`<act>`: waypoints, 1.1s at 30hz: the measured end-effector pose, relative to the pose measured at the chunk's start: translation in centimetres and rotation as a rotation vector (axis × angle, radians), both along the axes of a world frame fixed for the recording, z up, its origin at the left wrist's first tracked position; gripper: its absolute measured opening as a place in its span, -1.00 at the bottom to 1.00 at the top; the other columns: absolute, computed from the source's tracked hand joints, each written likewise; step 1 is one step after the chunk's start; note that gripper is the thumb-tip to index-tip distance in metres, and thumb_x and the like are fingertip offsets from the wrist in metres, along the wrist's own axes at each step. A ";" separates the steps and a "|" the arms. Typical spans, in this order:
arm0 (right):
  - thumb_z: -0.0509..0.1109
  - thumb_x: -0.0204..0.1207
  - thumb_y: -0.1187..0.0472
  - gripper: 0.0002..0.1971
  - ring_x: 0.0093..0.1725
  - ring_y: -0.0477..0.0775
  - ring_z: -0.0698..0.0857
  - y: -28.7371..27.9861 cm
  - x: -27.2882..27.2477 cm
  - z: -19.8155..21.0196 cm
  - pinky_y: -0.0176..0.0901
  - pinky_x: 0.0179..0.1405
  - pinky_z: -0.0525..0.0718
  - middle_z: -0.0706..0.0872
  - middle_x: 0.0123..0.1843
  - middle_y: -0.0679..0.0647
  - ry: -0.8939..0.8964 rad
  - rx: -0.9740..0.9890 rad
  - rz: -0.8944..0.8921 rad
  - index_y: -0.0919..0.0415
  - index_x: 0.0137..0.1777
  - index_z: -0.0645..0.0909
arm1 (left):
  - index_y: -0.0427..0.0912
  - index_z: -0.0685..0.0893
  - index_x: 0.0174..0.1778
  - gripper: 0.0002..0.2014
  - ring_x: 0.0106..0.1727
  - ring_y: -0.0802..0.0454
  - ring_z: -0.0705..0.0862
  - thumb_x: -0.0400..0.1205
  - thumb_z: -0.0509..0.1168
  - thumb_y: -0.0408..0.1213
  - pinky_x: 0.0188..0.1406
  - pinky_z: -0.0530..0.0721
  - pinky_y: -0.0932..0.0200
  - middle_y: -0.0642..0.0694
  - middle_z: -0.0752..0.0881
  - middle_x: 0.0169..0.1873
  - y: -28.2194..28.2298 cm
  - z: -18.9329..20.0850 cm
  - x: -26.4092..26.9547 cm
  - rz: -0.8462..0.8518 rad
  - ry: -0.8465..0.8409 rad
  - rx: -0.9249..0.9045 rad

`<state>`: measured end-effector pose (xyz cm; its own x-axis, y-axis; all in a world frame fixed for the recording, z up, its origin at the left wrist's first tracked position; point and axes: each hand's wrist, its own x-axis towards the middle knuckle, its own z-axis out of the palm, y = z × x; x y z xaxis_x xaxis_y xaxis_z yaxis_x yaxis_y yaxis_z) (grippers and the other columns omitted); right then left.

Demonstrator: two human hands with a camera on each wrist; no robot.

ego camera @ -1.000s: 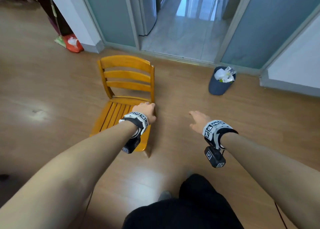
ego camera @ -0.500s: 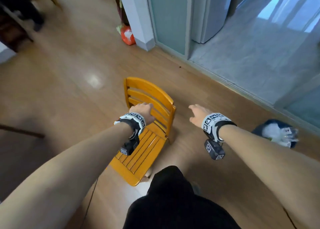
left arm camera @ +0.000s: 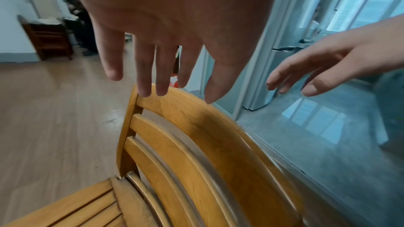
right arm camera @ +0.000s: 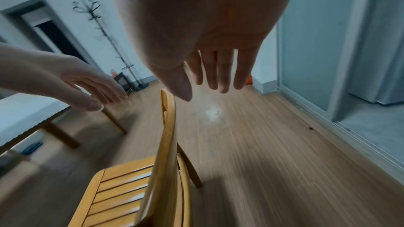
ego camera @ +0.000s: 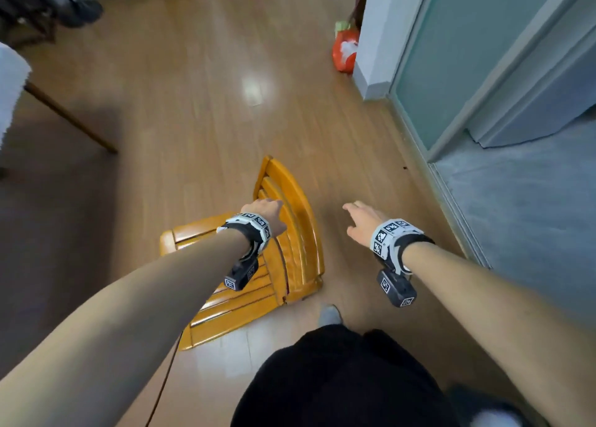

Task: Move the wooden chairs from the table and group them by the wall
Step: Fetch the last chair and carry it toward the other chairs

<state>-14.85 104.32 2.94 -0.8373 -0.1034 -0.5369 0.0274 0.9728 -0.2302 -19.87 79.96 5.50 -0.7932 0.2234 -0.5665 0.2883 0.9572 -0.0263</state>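
Left hand (ego camera: 265, 209) directly above the curved top rail of the honey-coloured slatted wooden chair (ego camera: 290, 242), fingers (left arm camera: 143, 75) straight and hanging down, tips just at the rail's upper edge near its far-left end; contact not certain from the left wrist view. Nothing grasped. Right hand (ego camera: 362, 221) out to the right of the backrest, apart from it, over bare wood-plank floor (ego camera: 193, 110), fingers spread and relaxed, likewise holding nothing.

Chair standing on the floor just ahead of the person's legs, seat pointing left toward the white-clothed table (ego camera: 11, 81), backrest toward the frosted glass sliding door (ego camera: 451, 55) on the right. Long axis of the top rail running fore-and-aft away from the body, so seen nearly edge-on in the right wrist view. Left hand clearly the nearer one; probably a matter of curling those fingers over the rail from above, with the right hand needing to swing inward to reach the rail's near end.

Counted: one wooden chair, two hands, one table with two legs showing, one red plastic bag (ego camera: 345, 52) against the white wall corner (ego camera: 374, 39). No other chair in sight, hence no group by the wall to judge yet.
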 end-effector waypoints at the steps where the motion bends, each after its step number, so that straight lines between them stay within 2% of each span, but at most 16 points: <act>1: 0.28 0.68 0.19 -0.39 0.46 0.15 0.58 0.5 -1.5 -0.1 0.12 0.34 0.64 0.40 0.65 0.07 -0.005 0.004 0.042 0.13 0.72 0.25 | -0.04 0.41 0.59 -0.43 0.32 -0.18 0.64 0.66 0.25 0.05 0.09 0.69 -0.08 -0.12 0.61 0.38 0.1 0.0 -0.5 0.044 -0.005 0.005; 4: 0.27 0.67 0.20 -0.39 0.48 0.15 0.55 1.0 -6.5 -0.7 0.13 0.35 0.63 0.41 0.64 0.07 -0.002 0.016 0.174 0.13 0.72 0.26 | -0.03 0.47 0.54 -0.45 0.24 -0.20 0.67 0.63 0.27 0.07 0.02 0.68 -0.06 -0.13 0.65 0.30 -0.1 -0.6 -1.8 0.172 -0.013 0.000; 9: 0.30 0.64 0.22 -0.39 0.49 0.18 0.52 -0.8 -14.5 -2.5 0.16 0.32 0.63 0.41 0.62 0.08 0.012 0.002 0.471 0.13 0.69 0.27 | -0.06 0.45 0.58 -0.40 0.34 -0.20 0.63 0.62 0.26 0.06 0.19 0.68 -0.10 -0.13 0.63 0.38 -0.7 -2.0 -2.1 0.440 -0.031 -0.005; 14: 0.30 0.59 0.31 -0.35 0.58 0.19 0.44 -3.8 -20.3 -3.2 0.15 0.39 0.59 0.35 0.66 0.08 0.020 -0.060 0.808 0.15 0.69 0.27 | -0.11 0.45 0.58 -0.43 0.29 -0.17 0.65 0.65 0.28 0.01 0.06 0.73 -0.05 -0.13 0.64 0.34 0.8 -2.2 0.2 0.744 -0.063 -0.032; 18: 0.32 0.58 0.36 -0.31 0.64 0.17 0.36 -5.9 -22.7 -3.5 0.17 0.46 0.56 0.28 0.71 0.07 0.007 -0.048 1.066 0.15 0.71 0.24 | -0.12 0.51 0.47 -0.50 0.18 -0.15 0.68 0.64 0.26 0.01 -0.08 0.75 -0.03 -0.12 0.67 0.23 3.6 -2.2 2.4 0.963 -0.087 0.011; 21: 0.40 0.54 0.36 -0.28 0.64 0.18 0.38 -7.7 -23.6 -4.2 0.10 0.53 0.50 0.31 0.71 0.11 0.041 -0.010 1.271 0.17 0.69 0.27 | -0.11 0.49 0.50 -0.46 0.24 -0.18 0.65 0.62 0.26 0.04 0.07 0.71 -0.07 -0.14 0.66 0.27 5.3 -3.1 3.9 1.097 -0.101 0.063; 24: 0.51 0.46 0.26 -0.20 0.62 0.17 0.39 -10.0 -24.0 -5.6 0.06 0.64 0.34 0.38 0.67 0.11 0.066 0.061 1.497 0.12 0.70 0.28 | -0.06 0.47 0.54 -0.39 0.25 -0.17 0.65 0.60 0.27 0.13 0.08 0.68 -0.07 -0.12 0.66 0.27 6.3 -4.6 4.3 1.190 -0.125 0.103; 26: 0.57 0.42 0.19 -0.10 0.66 0.16 0.33 -11.5 -24.1 -7.0 0.11 0.71 0.18 0.36 0.69 0.10 0.071 0.124 1.620 0.08 0.73 0.24 | -0.05 0.49 0.52 -0.37 0.25 -0.17 0.65 0.58 0.27 0.18 0.11 0.69 -0.09 -0.12 0.66 0.28 6.7 -5.6 3.8 1.227 -0.138 0.147; 28: 0.60 0.39 0.13 -0.04 0.69 0.15 0.29 -12.6 -24.3 -8.2 0.15 0.73 0.11 0.35 0.70 0.10 0.041 0.181 1.696 0.07 0.75 0.19 | -0.06 0.49 0.53 -0.35 0.28 -0.17 0.64 0.57 0.28 0.19 0.15 0.69 -0.09 -0.12 0.65 0.31 7.1 -6.5 3.2 1.279 -0.122 0.201; 31: 0.62 0.40 0.11 -0.05 0.70 0.18 0.26 -13.8 -24.6 -9.4 0.13 0.71 0.15 0.30 0.72 0.11 -0.002 0.239 1.784 0.09 0.75 0.20 | -0.06 0.44 0.59 -0.28 0.35 -0.16 0.62 0.58 0.26 0.28 0.18 0.68 -0.06 -0.12 0.64 0.36 7.6 -8.0 2.8 1.301 -0.126 0.242; 33: 0.60 0.42 0.08 -0.11 0.64 0.19 0.36 -13.8 -24.8 -9.9 0.11 0.66 0.30 0.37 0.68 0.11 -0.006 0.241 1.818 0.10 0.72 0.27 | -0.04 0.41 0.61 -0.19 0.34 -0.16 0.62 0.54 0.23 0.40 0.17 0.69 -0.07 -0.11 0.64 0.37 8.2 -8.7 3.2 1.333 -0.119 0.271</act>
